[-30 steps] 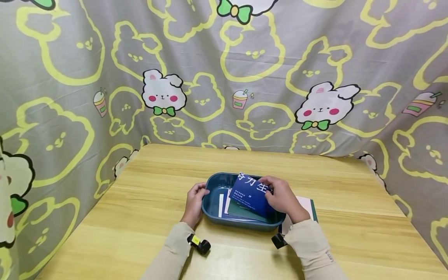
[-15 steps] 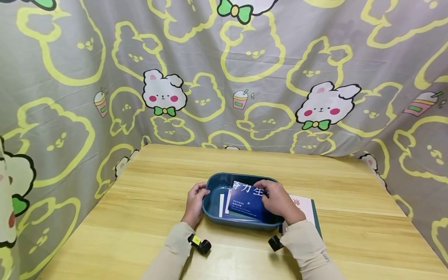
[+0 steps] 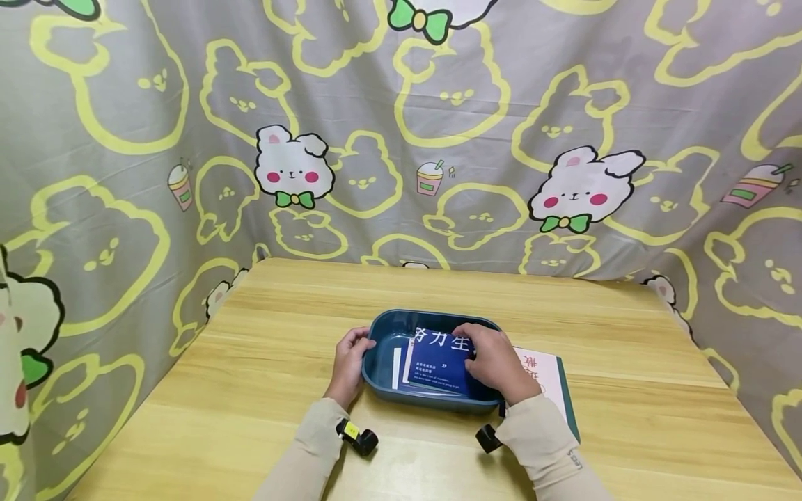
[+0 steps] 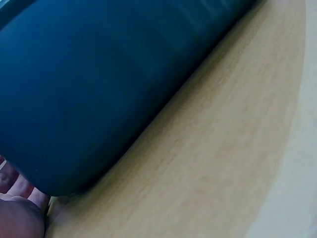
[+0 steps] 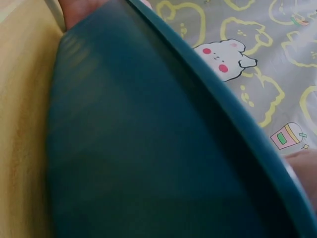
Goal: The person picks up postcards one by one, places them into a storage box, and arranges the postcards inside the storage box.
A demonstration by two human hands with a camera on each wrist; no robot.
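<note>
A dark teal plastic basin [image 3: 383, 369] sits on the wooden table. My left hand [image 3: 347, 362] grips its left end, thumb over the rim; in the left wrist view, fingers [image 4: 22, 191] show at the basin's lower corner. Inside, a thin dark blue booklet [image 3: 435, 365] with white lettering lies over a small stack, with white and blue edges [image 3: 396, 367] of other booklets showing at its left. My right hand [image 3: 498, 358] holds the blue booklet by its right side, thumb and fingers over it, hiding that end. The basin's outer wall [image 5: 148, 124] fills most of the right wrist view.
Just right of the basin, partly under my right forearm, lies a pink-covered booklet [image 3: 551, 376] with red characters and a green edge. A grey curtain [image 3: 376, 104] with rabbit prints stands behind the table [image 3: 301, 299] and along its sides.
The blue booklet has gone from tilted above the stack to lying down on it, covering the green one beneath. My right hand has lowered with it; my left hand stays on the rim.
</note>
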